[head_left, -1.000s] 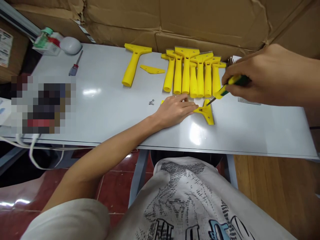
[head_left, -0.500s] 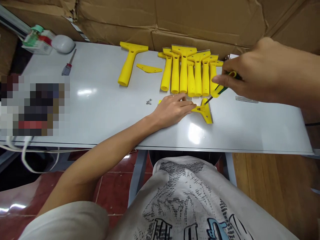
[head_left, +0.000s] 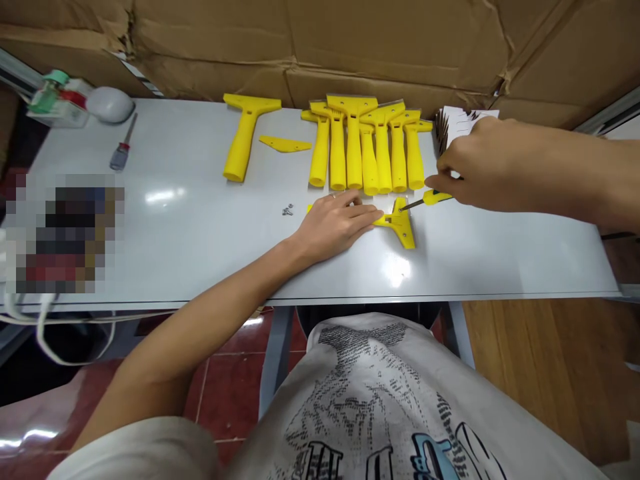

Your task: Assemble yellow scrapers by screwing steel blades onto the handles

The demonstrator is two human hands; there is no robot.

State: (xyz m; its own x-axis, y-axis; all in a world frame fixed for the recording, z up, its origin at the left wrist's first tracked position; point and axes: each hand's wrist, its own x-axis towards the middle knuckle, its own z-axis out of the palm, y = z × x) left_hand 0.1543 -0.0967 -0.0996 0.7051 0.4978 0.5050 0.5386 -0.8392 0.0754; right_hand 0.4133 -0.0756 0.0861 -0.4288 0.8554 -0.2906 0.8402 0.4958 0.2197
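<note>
My left hand [head_left: 340, 223] is closed around the handle of a yellow scraper [head_left: 403, 230], pressing it flat on the table; most of that handle is hidden under the fingers. In my right hand [head_left: 473, 170] is a screwdriver [head_left: 434, 197] with a yellow handle, tilted low. Its tip reaches the upper screw on the scraper's head, and a second screw shows lower on the head. Behind my left hand stand several yellow scrapers [head_left: 354, 147] in a tight row. A few small screws [head_left: 288, 210] lie to the left of my left hand.
On the white table [head_left: 210, 247] lie a single scraper [head_left: 242, 143], a loose yellow cover plate [head_left: 285, 144] and another screwdriver [head_left: 123, 147]. White cards or papers [head_left: 457, 123] are at the back right. Cardboard [head_left: 380, 40] rises along the back edge.
My right hand has lowered, so the screwdriver now slants much flatter with its tip still at the upper screw. My left hand stays on the scraper. The camera view has shifted slightly.
</note>
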